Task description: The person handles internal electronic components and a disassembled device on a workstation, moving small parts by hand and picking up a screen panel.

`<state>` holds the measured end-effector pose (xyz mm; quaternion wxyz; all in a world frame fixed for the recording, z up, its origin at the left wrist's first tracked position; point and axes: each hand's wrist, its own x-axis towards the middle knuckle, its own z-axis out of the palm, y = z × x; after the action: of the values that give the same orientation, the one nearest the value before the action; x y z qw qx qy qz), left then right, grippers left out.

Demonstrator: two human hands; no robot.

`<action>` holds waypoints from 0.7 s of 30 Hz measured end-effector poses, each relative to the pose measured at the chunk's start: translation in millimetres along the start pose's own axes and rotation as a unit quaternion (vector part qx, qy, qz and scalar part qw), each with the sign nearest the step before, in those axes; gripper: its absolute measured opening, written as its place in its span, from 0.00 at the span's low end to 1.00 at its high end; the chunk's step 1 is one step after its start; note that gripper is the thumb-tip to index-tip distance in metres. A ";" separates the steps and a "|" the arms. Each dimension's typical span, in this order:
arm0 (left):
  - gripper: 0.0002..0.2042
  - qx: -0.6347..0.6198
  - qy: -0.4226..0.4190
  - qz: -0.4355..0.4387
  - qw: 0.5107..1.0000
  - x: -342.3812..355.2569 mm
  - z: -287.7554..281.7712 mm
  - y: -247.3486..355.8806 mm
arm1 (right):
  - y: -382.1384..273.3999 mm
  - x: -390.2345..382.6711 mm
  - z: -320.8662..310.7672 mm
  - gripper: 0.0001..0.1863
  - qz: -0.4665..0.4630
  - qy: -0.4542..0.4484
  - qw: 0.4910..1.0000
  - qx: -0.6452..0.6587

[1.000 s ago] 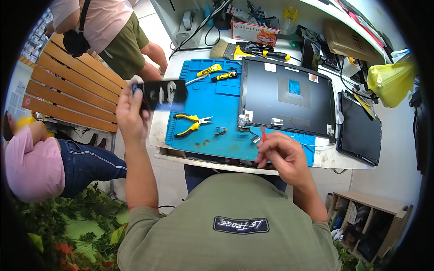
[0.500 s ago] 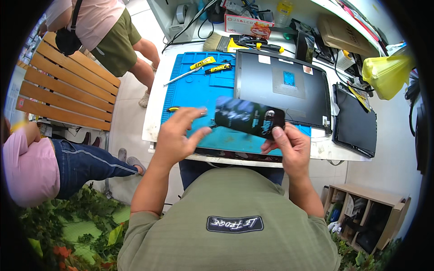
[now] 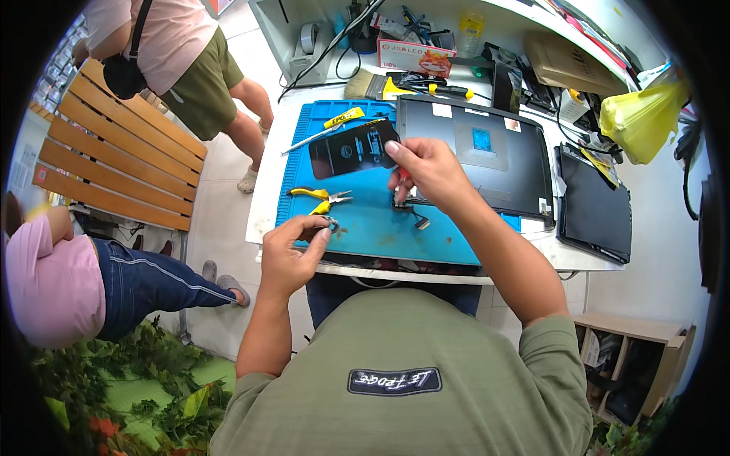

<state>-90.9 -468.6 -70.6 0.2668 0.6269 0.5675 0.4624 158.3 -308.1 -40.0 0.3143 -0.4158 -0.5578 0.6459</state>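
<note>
My right hand [image 3: 430,169] is closed on a dark phone [image 3: 350,150], its thumb on the lit screen's right end. The phone hangs tilted over the far left of the blue work mat [image 3: 365,242], partly hiding the tubes there. My left hand [image 3: 293,254] is closed at the mat's near left edge. Between its fingertips is a small dark, shiny piece [image 3: 330,223], too small to name. Yellow-handled pliers [image 3: 323,199] lie just beyond it. Below my right hand are something red [image 3: 403,176] and a short dark cable with a connector [image 3: 418,220].
A dark laptop lid panel [image 3: 525,156] covers the mat's right side. Farther right lies a black laptop [image 3: 593,205]. A brush [image 3: 365,85], tools and a red-white box [image 3: 414,56] line the back. Two other people are at left, one beside a wooden bench [image 3: 122,159].
My right hand has carried the phone left and away from me, uncovering the pliers and cable. My left hand has drawn nearer to me, its spread fingers now closed on a small piece.
</note>
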 end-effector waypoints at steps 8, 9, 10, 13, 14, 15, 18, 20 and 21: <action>0.06 -0.022 0.118 0.002 0.993 4.7 -32.0 -14.1 | 21.3 -34.0 43.8 0.20 -0.060 0.067 0.996 -0.029; 0.05 -0.016 0.108 0.009 0.994 8.7 -34.0 -12.0 | 28.0 -34.8 45.3 0.20 -0.066 0.085 0.994 -0.033; 0.05 -0.010 0.097 0.017 0.995 13.9 -35.4 -9.4 | 32.6 -34.9 44.2 0.20 -0.071 0.094 0.993 -0.013; 0.07 0.063 0.053 0.080 0.993 25.4 -25.8 -14.5 | 25.5 -47.6 39.9 0.19 -0.128 0.158 0.976 0.077; 0.07 0.112 0.035 0.105 0.988 28.0 -21.6 -21.8 | 21.7 -53.2 34.9 0.19 -0.137 0.175 0.971 0.084; 0.08 0.161 0.018 0.130 0.978 29.3 -19.6 -26.7 | 16.3 -61.2 26.5 0.19 -0.146 0.191 0.966 0.092; 0.08 0.177 -0.032 0.121 0.976 33.3 -22.2 -26.4 | 2.9 -86.3 8.8 0.19 -0.156 0.232 0.955 0.097; 0.08 0.200 -0.067 0.138 0.968 34.7 -25.5 -25.3 | 9.8 -103.4 -4.4 0.18 -0.152 0.237 0.956 0.077; 0.08 0.214 -0.081 0.148 0.962 35.1 -27.7 -25.3 | 12.8 -110.4 -4.7 0.19 -0.143 0.229 0.960 0.070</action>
<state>-129.6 -434.8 -70.7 0.0998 0.7813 0.5311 0.3121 213.7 -404.2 -32.1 0.5511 -0.4455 -0.4775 0.5194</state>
